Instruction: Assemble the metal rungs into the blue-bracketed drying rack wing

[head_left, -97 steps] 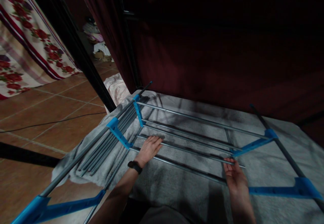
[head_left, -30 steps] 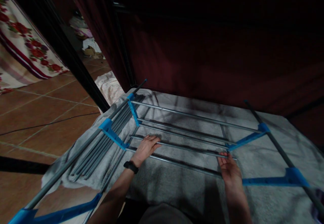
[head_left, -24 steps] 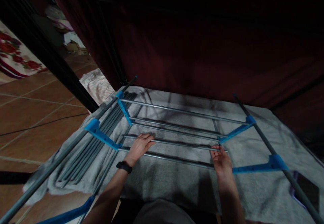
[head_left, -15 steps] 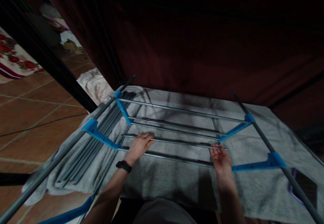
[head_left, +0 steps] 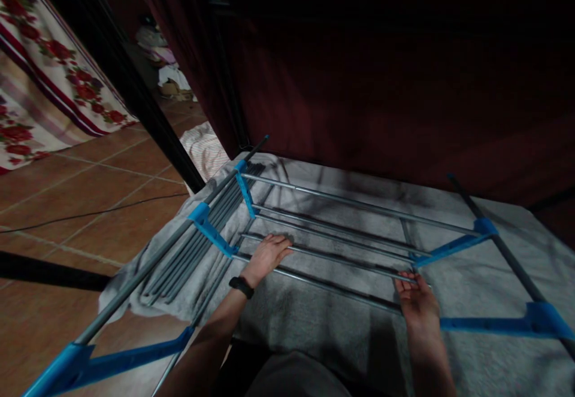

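Note:
A loose grey metal rod (head_left: 341,258) lies crosswise between my hands, its left end near a blue bracket. My left hand (head_left: 268,258), with a dark band on the wrist, closes over the rod from above, left of its middle. Near its right end, my right hand (head_left: 417,295) holds the same rod palm up, fingers curled round it. The rod runs inside a frame of grey tubes and blue plastic brackets (head_left: 211,232). In front of it passes a crossbar (head_left: 332,286), partly covered by both hands; thinner bars and a rear crossbar (head_left: 359,204) are behind.
A bundle of grey tubes (head_left: 202,238) lies at left on a grey cloth (head_left: 305,313). Right-hand brackets (head_left: 507,324) join a slanted side tube. Dark red curtain (head_left: 359,115) hangs behind. To the left are a black post (head_left: 148,109), tiled floor (head_left: 103,223) and a thin cable.
The view has swung left, so the frame and hands appear farther right. The dark phone-like object at the right has left the view. Both hands keep hold of the rod.

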`<state>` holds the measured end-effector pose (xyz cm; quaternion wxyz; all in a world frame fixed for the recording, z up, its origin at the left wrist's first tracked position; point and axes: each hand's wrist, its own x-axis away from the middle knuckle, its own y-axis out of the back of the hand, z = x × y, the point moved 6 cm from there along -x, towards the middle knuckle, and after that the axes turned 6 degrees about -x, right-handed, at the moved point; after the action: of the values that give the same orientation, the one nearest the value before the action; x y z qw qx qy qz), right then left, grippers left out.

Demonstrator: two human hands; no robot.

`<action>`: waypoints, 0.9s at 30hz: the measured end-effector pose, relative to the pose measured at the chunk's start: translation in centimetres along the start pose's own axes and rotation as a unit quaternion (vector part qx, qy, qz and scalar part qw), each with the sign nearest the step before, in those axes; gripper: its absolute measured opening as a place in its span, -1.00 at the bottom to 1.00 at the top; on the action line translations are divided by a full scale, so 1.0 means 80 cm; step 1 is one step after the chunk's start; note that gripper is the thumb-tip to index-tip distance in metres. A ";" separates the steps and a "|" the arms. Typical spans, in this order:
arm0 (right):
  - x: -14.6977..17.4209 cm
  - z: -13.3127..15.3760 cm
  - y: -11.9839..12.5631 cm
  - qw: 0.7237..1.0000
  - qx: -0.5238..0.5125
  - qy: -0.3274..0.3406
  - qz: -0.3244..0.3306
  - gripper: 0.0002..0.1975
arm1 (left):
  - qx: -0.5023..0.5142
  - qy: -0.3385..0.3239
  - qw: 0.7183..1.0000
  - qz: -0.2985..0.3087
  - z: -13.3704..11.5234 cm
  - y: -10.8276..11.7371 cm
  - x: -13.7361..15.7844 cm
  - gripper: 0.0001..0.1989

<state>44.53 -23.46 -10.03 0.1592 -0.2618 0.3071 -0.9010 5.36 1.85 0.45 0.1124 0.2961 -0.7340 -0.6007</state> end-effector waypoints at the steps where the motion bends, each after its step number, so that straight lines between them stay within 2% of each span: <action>1: 0.000 -0.001 0.001 1.000 -0.003 -0.009 -0.018 -0.92 | -0.003 -0.001 1.000 0.001 -0.001 0.000 0.000 -0.65; 3: 0.001 -0.003 0.004 0.998 -0.007 -0.028 -0.060 -0.93 | -0.011 -0.002 1.000 0.000 -0.003 0.001 0.000 -0.64; 5: 0.003 -0.002 0.004 0.997 0.001 -0.024 -0.072 -0.93 | -0.021 -0.005 1.000 -0.002 -0.005 0.001 0.000 -0.62; 11: 0.013 0.006 -0.007 1.000 -0.008 -0.006 -0.013 -0.76 | -0.048 -0.014 0.999 -0.009 -0.009 0.002 0.000 -0.61; 16: 0.033 0.010 -0.029 0.997 0.063 0.001 -0.040 -0.72 | -0.048 -0.027 0.998 -0.025 -0.009 0.005 0.001 -0.59; 21: 0.039 0.000 -0.047 0.996 -0.091 -0.006 -0.011 -0.66 | -0.061 -0.041 0.996 -0.041 -0.005 0.004 -0.001 -0.56; 27: 0.044 -0.006 -0.055 0.988 -0.154 -0.007 -0.002 -0.58 | -0.098 -0.053 0.993 -0.048 -0.005 0.006 -0.008 -0.50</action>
<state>40.85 -21.45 -6.26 0.1171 -0.2905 0.4408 -0.8412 5.92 1.90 1.15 0.0728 0.2863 -0.6614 -0.6894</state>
